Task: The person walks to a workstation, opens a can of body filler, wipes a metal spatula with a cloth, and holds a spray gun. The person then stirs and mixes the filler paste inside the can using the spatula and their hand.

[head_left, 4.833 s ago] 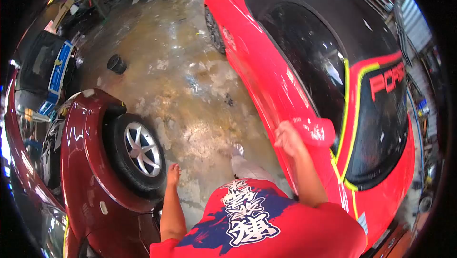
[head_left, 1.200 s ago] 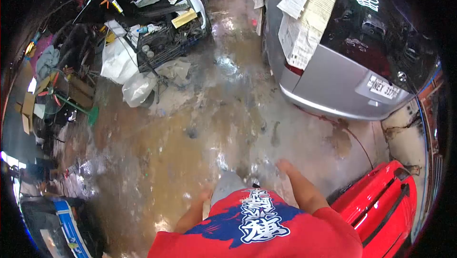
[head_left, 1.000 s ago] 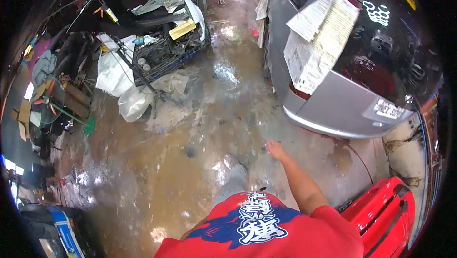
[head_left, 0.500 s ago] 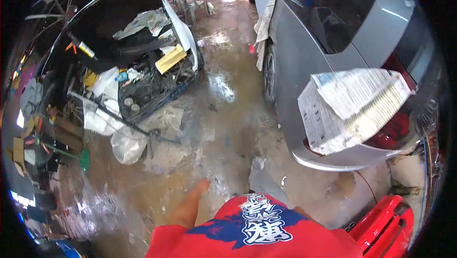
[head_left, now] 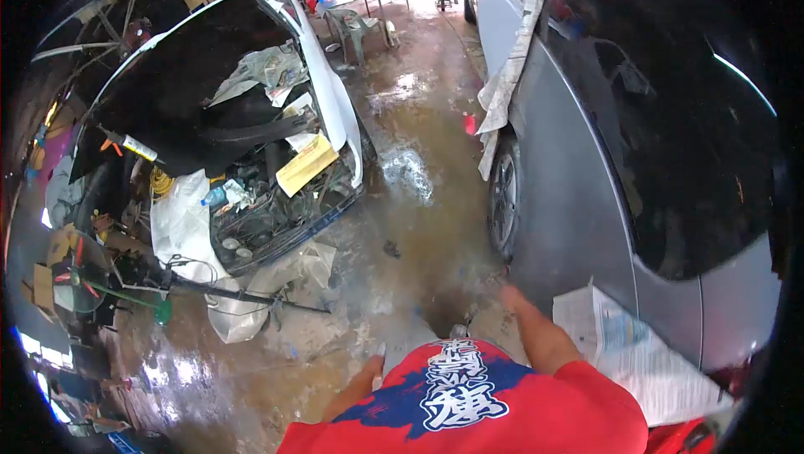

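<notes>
My right hand (head_left: 509, 296) reaches forward beside the grey car (head_left: 569, 194), just below its wheel (head_left: 504, 196); its fingers are too small and blurred to read. At my left side hangs my left hand (head_left: 373, 365), close to my trouser leg, fingers unclear. No object shows in either hand. Newspaper sheets (head_left: 620, 358) cover the car's rear corner, to the right of my forearm. More paper covering (head_left: 512, 77) drapes down the car's side ahead of the wheel.
On the left stands a white car (head_left: 339, 119) with its front open, a yellow paper (head_left: 307, 166) and a caulking gun (head_left: 134, 147) on it. A stand with a bar (head_left: 251, 296) juts into the wet floor (head_left: 419, 245). Further back are a chair (head_left: 353, 31) and a table.
I have moved forward along the grey car, so its newspapered rear corner now sits lower in view. My right arm has come out forward; my left hand has drawn back toward my body.
</notes>
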Tool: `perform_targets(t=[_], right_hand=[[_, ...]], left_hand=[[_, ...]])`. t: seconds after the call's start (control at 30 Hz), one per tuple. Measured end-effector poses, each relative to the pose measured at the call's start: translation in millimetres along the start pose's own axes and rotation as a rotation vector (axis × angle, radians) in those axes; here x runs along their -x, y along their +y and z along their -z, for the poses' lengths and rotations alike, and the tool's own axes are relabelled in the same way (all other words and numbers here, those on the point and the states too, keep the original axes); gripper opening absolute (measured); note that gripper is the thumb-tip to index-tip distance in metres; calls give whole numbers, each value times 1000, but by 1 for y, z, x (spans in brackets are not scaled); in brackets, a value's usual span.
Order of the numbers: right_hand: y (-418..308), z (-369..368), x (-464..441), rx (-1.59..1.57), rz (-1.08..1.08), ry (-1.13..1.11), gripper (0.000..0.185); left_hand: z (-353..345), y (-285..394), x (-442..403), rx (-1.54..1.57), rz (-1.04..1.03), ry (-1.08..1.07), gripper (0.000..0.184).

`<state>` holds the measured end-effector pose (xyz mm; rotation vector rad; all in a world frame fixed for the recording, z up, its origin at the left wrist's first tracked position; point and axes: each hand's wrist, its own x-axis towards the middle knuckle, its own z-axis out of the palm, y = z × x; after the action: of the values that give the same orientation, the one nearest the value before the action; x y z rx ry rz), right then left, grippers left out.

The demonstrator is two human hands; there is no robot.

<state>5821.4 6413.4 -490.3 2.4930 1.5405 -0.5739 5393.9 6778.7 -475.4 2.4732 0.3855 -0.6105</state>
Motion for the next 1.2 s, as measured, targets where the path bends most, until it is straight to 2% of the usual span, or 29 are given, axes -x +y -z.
perform_targets(t=[0.03, 0.07, 0.1, 0.13, 0.23, 0.27, 0.3, 0.37, 0.4, 0.43, 0.47, 0.5, 0.53, 0.57, 0.63, 0.7, 0.8, 0.9, 0.97, 1.0, 1.07, 1.13, 1.2], right_hand=[[26, 32, -44, 59, 0, 101, 17], [55, 41, -99, -23, -105, 154, 19], [83, 107, -153, -222, -79, 279, 20], [79, 166, -170, -435, -64, 402, 21], [78, 220, -219, -921, -386, 379, 22], [85, 215, -233, -532, -206, 296, 22], [106, 177, -250, -140, -31, 209, 21], [125, 92, -271, -115, -56, -23, 22], [119, 84, -255, -195, -71, 0, 21], [113, 77, -238, -275, -85, 25, 20], [106, 77, -224, -374, -158, -59, 20], [103, 82, -215, -464, -245, -135, 20], [98, 88, -204, -552, -338, -201, 20], [95, 96, -199, -624, -412, -242, 20], [106, 107, -207, -712, -509, -279, 21], [122, 113, -220, -775, -560, -303, 21], [170, 126, -261, -801, -560, -335, 21], [241, 147, -328, -764, -469, -349, 21], [303, 165, -385, -672, -336, -341, 21], [340, 178, -422, -576, -203, -317, 21], [415, 213, -509, -344, 24, -184, 21], [469, 268, -586, -271, -140, -93, 22], [530, 324, -669, 16, 32, -175, 24]], left_hand=[[5, -2, -5, 107, 71, -39, 24], [12, -4, -15, 191, 127, -66, 24], [22, -9, -30, 250, 170, -96, 24], [28, -16, -42, 291, 193, -121, 24], [58, -46, -98, 330, 211, -159, 24], [75, -57, -121, 325, 203, -167, 24], [104, -60, -147, 312, 174, -168, 24], [153, -76, -214, 242, 62, -152, 24], [175, -88, -252, 179, -22, -126, 24], [202, -100, -292, 51, -178, -65, 24], [229, -111, -334, -79, -383, 78, 24], [257, -117, -376, -225, -198, -215, 25], [280, -122, -403, -128, -153, -154, 26], [310, -128, -445, -263, -219, -260, 28], [362, -134, -511, -259, -266, -26, 28], [403, -128, -570, -11, -329, 280, 26], [438, -101, -641, 731, 266, 308, 26], [482, -78, -678, 335, 192, -92, 27], [496, -43, -672, -195, -61, -103, 27], [485, -38, -686, -282, -128, -110, 28], [470, -34, -723, -22, -5, -93, 32], [473, -36, -756, 244, 146, -49, 36], [488, -37, -795, 446, 273, 28, 40]])
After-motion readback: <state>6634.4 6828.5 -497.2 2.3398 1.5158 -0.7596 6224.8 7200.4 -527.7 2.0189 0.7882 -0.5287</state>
